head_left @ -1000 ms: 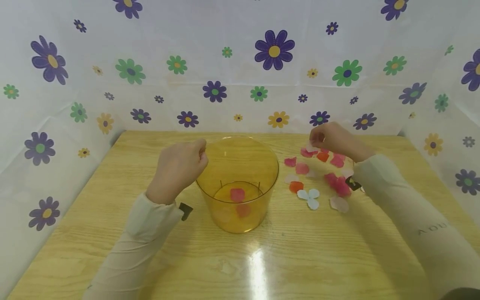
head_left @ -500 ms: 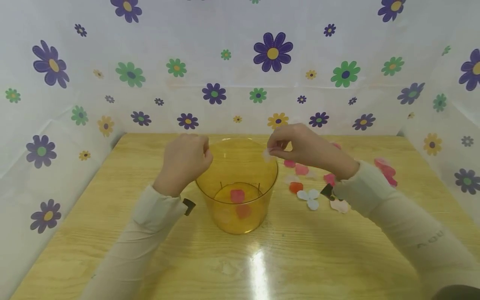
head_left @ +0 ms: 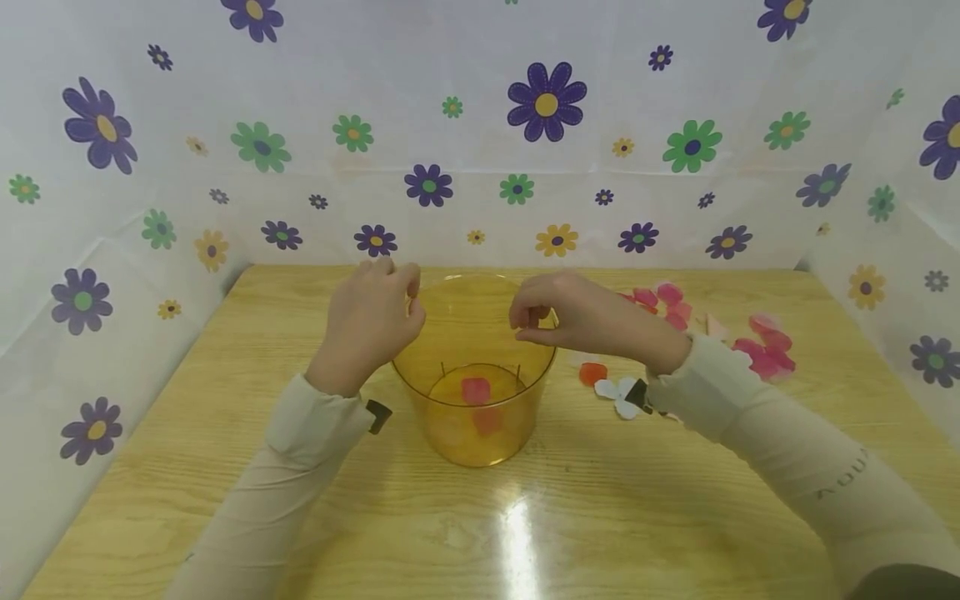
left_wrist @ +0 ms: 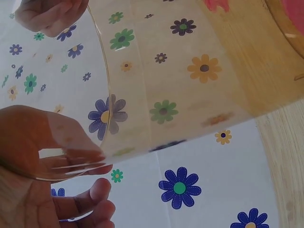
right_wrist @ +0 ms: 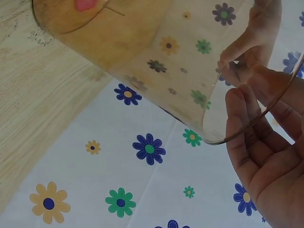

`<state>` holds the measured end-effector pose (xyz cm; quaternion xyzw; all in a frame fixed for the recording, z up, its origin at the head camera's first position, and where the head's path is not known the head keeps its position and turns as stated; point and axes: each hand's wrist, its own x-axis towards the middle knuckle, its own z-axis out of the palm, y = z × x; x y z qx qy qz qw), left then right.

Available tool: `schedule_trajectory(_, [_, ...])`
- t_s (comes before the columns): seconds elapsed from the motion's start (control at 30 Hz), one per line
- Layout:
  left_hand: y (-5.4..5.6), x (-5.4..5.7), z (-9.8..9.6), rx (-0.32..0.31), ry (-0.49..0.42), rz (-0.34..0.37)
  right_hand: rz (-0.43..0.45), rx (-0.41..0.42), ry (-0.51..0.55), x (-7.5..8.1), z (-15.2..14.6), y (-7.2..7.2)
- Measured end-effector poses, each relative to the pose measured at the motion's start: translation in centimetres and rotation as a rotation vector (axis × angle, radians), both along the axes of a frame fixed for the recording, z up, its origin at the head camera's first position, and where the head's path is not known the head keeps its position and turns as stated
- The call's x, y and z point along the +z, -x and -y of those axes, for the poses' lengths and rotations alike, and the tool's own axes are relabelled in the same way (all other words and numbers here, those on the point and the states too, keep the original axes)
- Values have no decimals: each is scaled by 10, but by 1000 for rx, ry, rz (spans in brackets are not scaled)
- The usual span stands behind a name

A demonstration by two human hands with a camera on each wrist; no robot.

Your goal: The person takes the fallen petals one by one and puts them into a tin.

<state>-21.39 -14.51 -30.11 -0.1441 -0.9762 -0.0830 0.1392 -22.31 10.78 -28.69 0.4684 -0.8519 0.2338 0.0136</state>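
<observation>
A clear amber plastic bucket [head_left: 480, 433] stands on the table with reddish petals [head_left: 476, 390] and a faint pale shape inside. My left hand [head_left: 372, 327] grips its left rim; through the clear wall the left wrist view shows the thumb on one side and fingers on the other. Over the right rim, my right hand [head_left: 581, 318] hangs with loosely curled fingers, thumb and fingertips slightly apart. No petal shows between them in the head or right wrist view. The right wrist view shows the bucket's rim [right_wrist: 216, 141] passing by those fingers.
Loose pink and red petals [head_left: 765, 346] lie right of the bucket, several behind the right forearm. An orange petal [head_left: 592, 373] and a white three-lobed flower piece [head_left: 618, 390] lie nearer. A flower-print cloth [head_left: 480, 108] encloses the table's back and sides.
My right hand has moved left from the petals to above the bucket. The pale petal it pinched half a second ago no longer shows at its fingertips. My left hand stays at the rim.
</observation>
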Motion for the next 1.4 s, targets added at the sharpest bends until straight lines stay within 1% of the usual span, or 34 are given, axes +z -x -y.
schedule_trajectory(0.17, [0,0,0,-17,-11,-28,-12,-3,27,-2,-3,-2])
schedule_trajectory(0.27, [1,0,0,-24,-16,-36,-24,4,76,-1,-10,-2])
schedule_trajectory(0.37, [0,-1,0,-31,-22,-38,-65,-6,135,2,-20,-1])
schedule_trajectory(0.5, [1,-2,1,-29,-30,-34,-87,-87,139,5,-35,5])
schedule_trajectory(0.57, [1,-2,2,-26,-32,-30,-72,-136,110,4,-42,8])
schedule_trajectory(0.63, [1,-2,3,-24,-33,-27,-35,-184,76,0,-49,13])
schedule_trajectory(0.73, [1,-3,3,-25,-30,-21,33,-240,8,-11,-60,22])
schedule_trajectory(0.8, [1,-3,2,-25,-28,-17,72,-279,-53,-23,-67,29])
schedule_trajectory(0.97, [0,-3,1,-22,-29,-12,116,-326,-170,-58,-84,50])
schedule_trajectory(1.13, [-1,-3,0,-22,-42,3,203,-361,-261,-87,-97,66])
schedule_trajectory(1.2, [-1,-3,0,-19,-49,11,226,-378,-293,-95,-99,72])
schedule_trajectory(1.27, [-1,-3,0,-16,-56,12,256,-402,-304,-101,-100,77])
schedule_trajectory(1.4, [-1,-4,-1,-16,-65,1,334,-442,-300,-108,-100,82])
